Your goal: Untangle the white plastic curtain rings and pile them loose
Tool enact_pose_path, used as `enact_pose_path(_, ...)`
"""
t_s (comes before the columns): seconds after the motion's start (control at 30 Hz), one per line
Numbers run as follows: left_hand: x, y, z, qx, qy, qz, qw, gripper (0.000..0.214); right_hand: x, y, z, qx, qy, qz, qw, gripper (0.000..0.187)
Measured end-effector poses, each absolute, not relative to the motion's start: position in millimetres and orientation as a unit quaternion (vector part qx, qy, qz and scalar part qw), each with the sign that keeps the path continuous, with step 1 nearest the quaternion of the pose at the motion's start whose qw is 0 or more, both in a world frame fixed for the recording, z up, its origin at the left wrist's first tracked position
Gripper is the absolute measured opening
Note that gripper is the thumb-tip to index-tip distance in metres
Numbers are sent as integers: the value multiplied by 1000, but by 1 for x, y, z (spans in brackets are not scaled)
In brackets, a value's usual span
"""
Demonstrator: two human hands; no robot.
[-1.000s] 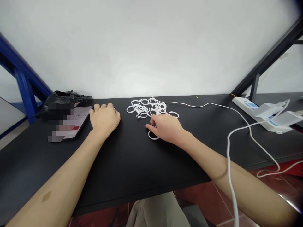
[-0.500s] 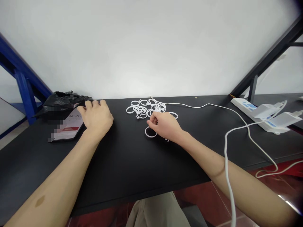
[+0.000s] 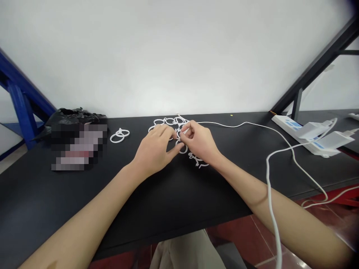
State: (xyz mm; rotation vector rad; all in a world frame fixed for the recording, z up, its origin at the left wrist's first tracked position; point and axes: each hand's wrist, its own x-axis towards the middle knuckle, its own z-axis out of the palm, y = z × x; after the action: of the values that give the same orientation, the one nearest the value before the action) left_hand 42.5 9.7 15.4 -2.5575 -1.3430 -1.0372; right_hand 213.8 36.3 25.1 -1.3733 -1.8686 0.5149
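A pile of white plastic rings with small hooked ends lies on the black table. Over its left part is my left hand, thumb and index finger apart around the near rings. My right hand pinches a white ring at the pile's right side; its upper part is hidden by the fingers. Below the right hand lie a few more white rings, partly covered by the palm. Two overlapping white rings sit apart on the left.
A pixel-blurred phone and a crumpled black plastic bag are at the left. On the right, a white power strip holds two chargers. A white cable hangs across in front of my right forearm.
My left hand has moved right, from beside the phone to the pile. Two rings now lie where it was. My right hand has shifted slightly up over the pile.
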Motion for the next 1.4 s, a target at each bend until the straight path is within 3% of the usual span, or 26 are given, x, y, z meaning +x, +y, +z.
enact_pose_path(0.2,44,11,16,-808,-498,-306,-76,21,212,37,22,-493,-719,204,445,7)
enact_pose_path(0.4,45,11,17,-794,-488,-342,-119,22,212,38,21,-468,-711,216,479,8)
enact_pose_path(0.57,43,15,11,-815,-456,-355,-44,13,213,40,20,-452,-734,208,462,18)
enact_pose_path(0.77,42,15,7,-833,-437,-340,3,14,212,40,20,-419,-714,328,455,19)
enact_pose_path(1.13,44,15,5,-837,-449,-311,-28,15,215,45,17,-397,-755,282,440,13)
enact_pose_path(1.4,36,19,11,-825,-477,-303,7,20,214,45,21,-435,-729,265,457,17)
